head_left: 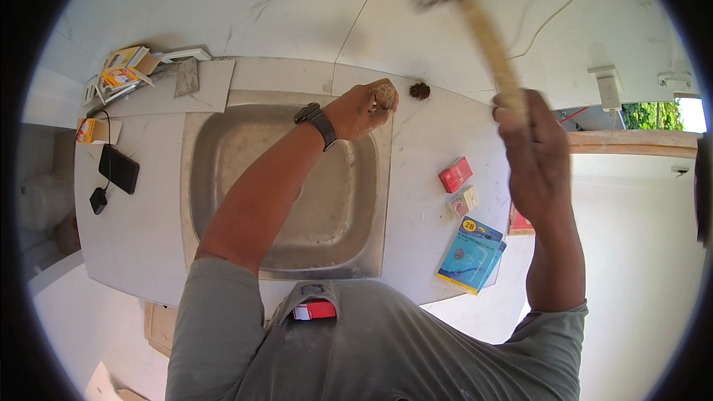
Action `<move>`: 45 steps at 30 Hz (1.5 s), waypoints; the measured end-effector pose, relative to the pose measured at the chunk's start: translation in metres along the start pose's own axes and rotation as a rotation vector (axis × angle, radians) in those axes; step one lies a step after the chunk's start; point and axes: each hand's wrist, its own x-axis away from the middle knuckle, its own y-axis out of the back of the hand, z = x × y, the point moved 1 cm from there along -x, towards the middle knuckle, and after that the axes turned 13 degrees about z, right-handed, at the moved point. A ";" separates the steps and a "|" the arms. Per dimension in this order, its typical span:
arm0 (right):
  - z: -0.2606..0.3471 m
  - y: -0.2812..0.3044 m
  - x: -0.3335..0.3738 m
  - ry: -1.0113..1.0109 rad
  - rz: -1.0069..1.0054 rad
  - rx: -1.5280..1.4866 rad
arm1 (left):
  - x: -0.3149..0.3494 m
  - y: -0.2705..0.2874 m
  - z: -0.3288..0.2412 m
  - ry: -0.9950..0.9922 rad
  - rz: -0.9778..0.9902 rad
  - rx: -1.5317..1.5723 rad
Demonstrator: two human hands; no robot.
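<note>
Hammer (486,26), one, wooden handle, dark metal head, blurred; held in the right hand (531,145), whose fingers wrap firmly round the lower handle. Long axis of the hammer runs from 11 o'clock at the head to 5 o'clock at the grip. Brownish piece (385,95), one, kind and long axis not discernible; held in the left hand (356,113), fingers curled closely about it, only its end showing. Principal relation: hammer head at 1 o'clock from the brownish piece, well apart from it in the view, height not determinable; right hand at 3 o'clock from the left. Dark brown clump (420,90), one, loose on the worktop (423,137), just beside the brownish piece at 3 o'clock, nearer the left hand than the right. Sink (286,267), metal, inset; left hand over its 1 o'clock corner. From the left hand: red box (454,174) and cream box (464,202), side by side at 4 o'clock; blue-and-yellow packets (470,256), overlapping, at 5 o'clock; black flat device (119,168), corded, between 8 and 9 o'clock; torn yellow carton (128,63), between 9 and 10 o'clock.
</note>
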 end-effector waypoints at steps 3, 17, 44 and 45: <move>-0.008 -0.011 0.007 0.224 -0.116 -0.070 | 0.000 0.000 0.002 0.013 -0.009 -0.014; -0.045 -0.021 0.037 -0.261 0.192 0.106 | 0.024 -0.010 0.001 -0.087 -0.302 0.136; 0.007 0.001 -0.004 -0.033 0.050 0.113 | 0.004 -0.013 0.014 0.122 -0.455 -0.090; 0.011 0.004 -0.007 0.053 -0.027 0.047 | 0.003 -0.013 0.013 0.129 -0.462 -0.106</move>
